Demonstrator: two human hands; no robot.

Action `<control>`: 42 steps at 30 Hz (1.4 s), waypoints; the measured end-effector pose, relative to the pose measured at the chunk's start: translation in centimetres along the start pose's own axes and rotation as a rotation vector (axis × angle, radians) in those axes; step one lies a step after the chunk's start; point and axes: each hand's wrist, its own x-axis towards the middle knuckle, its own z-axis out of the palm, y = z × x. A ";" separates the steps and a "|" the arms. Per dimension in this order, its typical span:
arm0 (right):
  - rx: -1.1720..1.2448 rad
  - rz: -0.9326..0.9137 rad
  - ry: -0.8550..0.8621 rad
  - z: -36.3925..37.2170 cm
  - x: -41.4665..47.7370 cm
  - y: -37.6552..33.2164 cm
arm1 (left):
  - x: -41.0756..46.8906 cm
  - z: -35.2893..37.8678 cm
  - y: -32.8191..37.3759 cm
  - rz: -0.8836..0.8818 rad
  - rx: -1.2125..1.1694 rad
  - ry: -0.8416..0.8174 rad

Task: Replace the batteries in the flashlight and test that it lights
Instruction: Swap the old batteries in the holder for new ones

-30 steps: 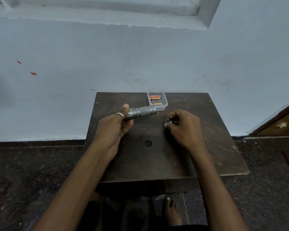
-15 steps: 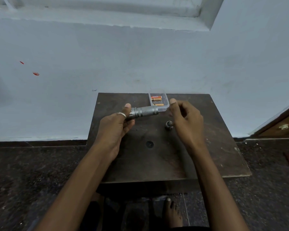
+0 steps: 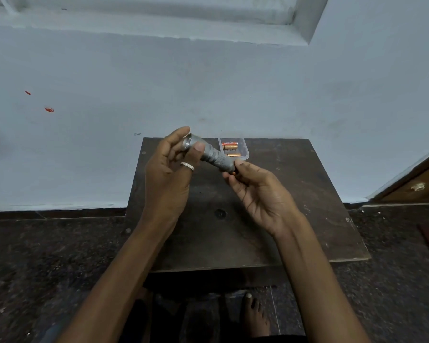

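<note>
A grey metal flashlight (image 3: 214,155) is held tilted above the dark wooden table (image 3: 302,194), lens end up and left, tail end down and right. My left hand (image 3: 166,177), with a ring on the thumb, grips its head. My right hand (image 3: 260,194) is palm up, thumb and fingertips pinching at the tail opening, where a small dark reddish piece shows. A small clear plastic box (image 3: 245,155) at the table's far edge holds orange batteries (image 3: 229,145). The tail cap is hidden behind my right hand.
The low table stands against a pale blue wall on a dark stone floor. A bare foot (image 3: 254,315) rests under the near edge. A wooden door (image 3: 419,184) is at the right. A round dark mark (image 3: 220,213) sits mid-table.
My right hand left the tail cap on the table, turned palm up and came to the flashlight's tail. My left hand lifted the flashlight and tipped its lens end upward.
</note>
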 end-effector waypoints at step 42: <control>-0.220 -0.452 0.206 -0.9 -0.1 -0.9 | 0.0 -2.6 -2.9 -0.148 1.180 -0.161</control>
